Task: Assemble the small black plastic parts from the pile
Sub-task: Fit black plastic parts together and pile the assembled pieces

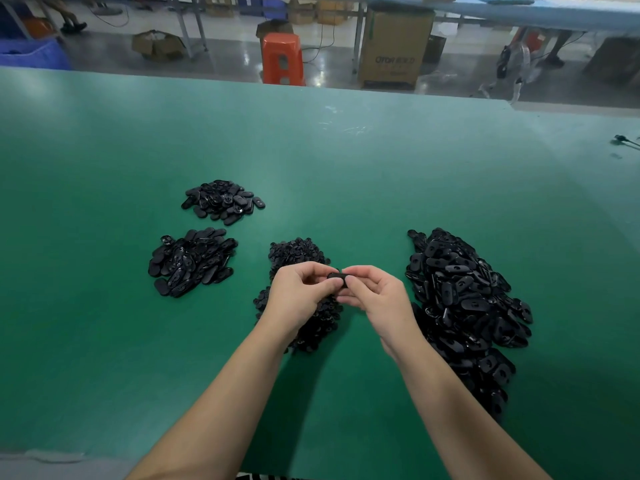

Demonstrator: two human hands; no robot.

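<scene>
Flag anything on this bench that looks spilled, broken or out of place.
Nothing stands out. The black parts sit in separate heaps on the green table, and the left hand and right hand pinch one black part between them.

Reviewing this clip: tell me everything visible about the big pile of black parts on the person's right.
The large pile is a loose heap of small black oblong parts, plastic by their dull sheen, many showing a small hole or slot near the middle. It lies on the green table, stretching from right of the hands toward the near edge. The parts overlap at all angles, unsorted. The right hand is held beside it and, as far as the view shows, does not touch it; the forearm hides its inner edge.
</scene>
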